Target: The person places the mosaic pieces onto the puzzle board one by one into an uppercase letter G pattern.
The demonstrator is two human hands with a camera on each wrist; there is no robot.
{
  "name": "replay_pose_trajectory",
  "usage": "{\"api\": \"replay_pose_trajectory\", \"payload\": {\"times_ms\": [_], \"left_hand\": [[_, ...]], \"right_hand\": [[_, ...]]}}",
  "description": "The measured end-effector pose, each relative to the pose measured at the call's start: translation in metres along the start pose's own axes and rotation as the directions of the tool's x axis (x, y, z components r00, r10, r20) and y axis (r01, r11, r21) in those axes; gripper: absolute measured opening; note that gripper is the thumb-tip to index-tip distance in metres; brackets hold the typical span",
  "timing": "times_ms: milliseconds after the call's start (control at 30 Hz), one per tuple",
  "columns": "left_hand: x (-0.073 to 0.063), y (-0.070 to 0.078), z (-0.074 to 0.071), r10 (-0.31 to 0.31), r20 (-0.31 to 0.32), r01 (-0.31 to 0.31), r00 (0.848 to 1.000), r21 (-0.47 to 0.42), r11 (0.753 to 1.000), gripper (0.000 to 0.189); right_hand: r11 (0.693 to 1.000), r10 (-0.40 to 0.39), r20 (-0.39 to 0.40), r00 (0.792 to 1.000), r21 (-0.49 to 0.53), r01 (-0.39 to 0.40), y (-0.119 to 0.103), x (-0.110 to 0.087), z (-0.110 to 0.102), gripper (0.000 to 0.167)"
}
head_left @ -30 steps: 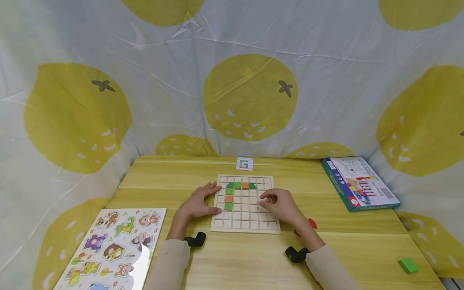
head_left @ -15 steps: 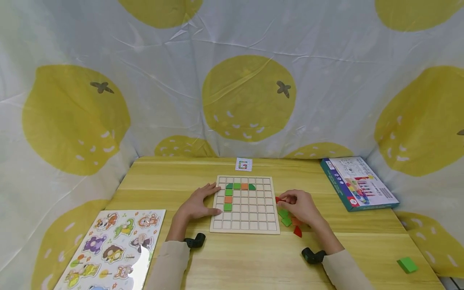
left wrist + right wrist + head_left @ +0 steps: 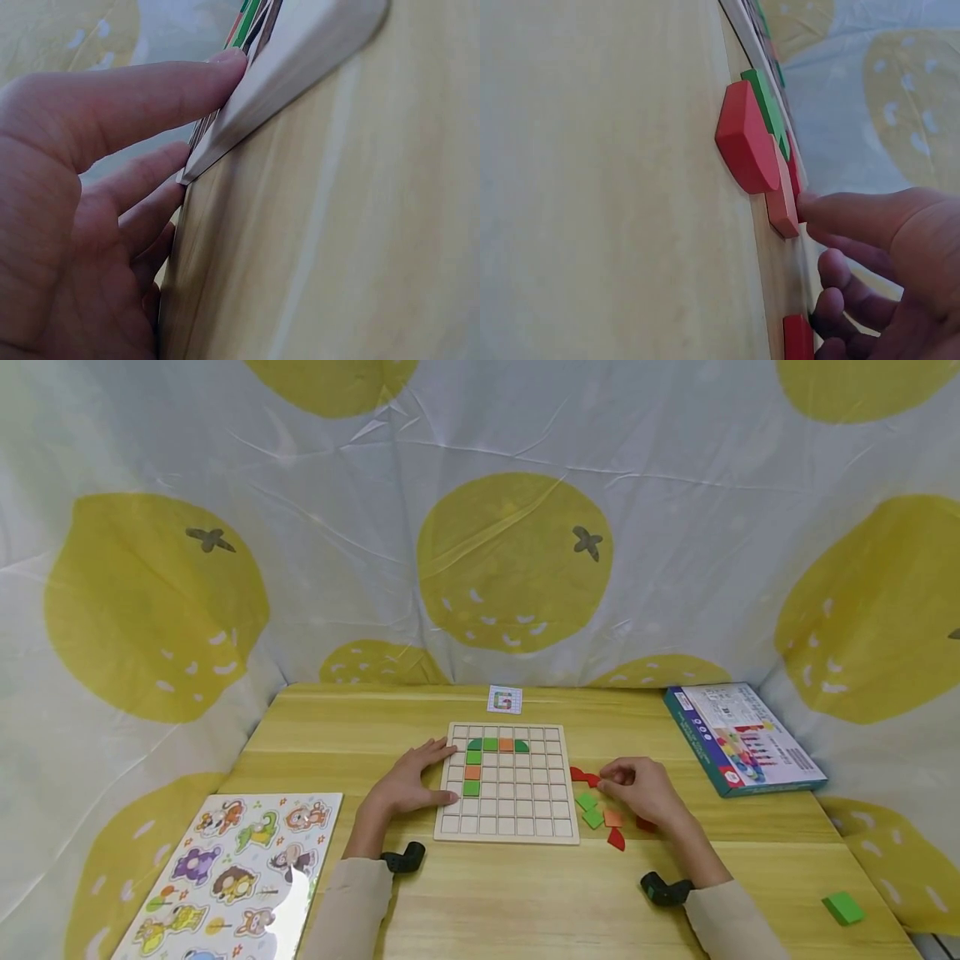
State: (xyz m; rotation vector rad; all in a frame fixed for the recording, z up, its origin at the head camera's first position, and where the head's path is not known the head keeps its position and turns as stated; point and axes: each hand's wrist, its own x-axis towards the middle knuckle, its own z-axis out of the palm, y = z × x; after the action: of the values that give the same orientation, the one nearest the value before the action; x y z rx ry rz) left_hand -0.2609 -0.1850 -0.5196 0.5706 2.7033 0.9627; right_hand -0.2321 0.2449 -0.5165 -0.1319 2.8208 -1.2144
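A wooden grid board (image 3: 525, 814) lies mid-table, with green and orange square tiles and dark green rounded tiles set in its upper left cells. My left hand (image 3: 408, 781) rests spread at the board's left edge; in the left wrist view its thumb (image 3: 217, 75) touches the rim. Right of the board, my right hand (image 3: 637, 787) pinches the end of a red curved block (image 3: 591, 780) between thumb and fingertips. Close by lie another red block (image 3: 576, 774), green tiles (image 3: 591, 816), an orange tile (image 3: 612, 818) and a red rounded block (image 3: 746, 142). A further red block (image 3: 798, 337) is partly hidden beneath the hand.
A small pattern card (image 3: 505, 699) lies behind the board. At the back right is a flat boxed set (image 3: 742, 735), and an animal puzzle board (image 3: 240, 860) occupies the front left. A green block (image 3: 843, 907) sits near the right table edge. Patterned cloth surrounds the table.
My right hand has moved right, from over the board to the loose pieces, uncovering the green and orange tiles. The left hand has stayed at the board's edge.
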Motion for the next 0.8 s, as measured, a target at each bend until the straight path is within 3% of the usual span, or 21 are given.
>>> {"api": "replay_pose_trajectory", "payload": {"times_ms": [233,800], "left_hand": [[0.0000,-0.0008,0.0000,-0.001,0.003,0.001,1.000,0.002,1.000,0.087],[0.0003,-0.0004,-0.0006,0.005,0.010,-0.005,1.000,-0.002,1.000,0.086]], "right_hand": [[0.999,-0.034,0.000,0.999,-0.017,0.034,0.0020,0.0014,-0.0013,0.014],[0.999,0.032,-0.018,0.999,-0.041,-0.033,0.0011,0.0085,-0.0036,0.015]]}}
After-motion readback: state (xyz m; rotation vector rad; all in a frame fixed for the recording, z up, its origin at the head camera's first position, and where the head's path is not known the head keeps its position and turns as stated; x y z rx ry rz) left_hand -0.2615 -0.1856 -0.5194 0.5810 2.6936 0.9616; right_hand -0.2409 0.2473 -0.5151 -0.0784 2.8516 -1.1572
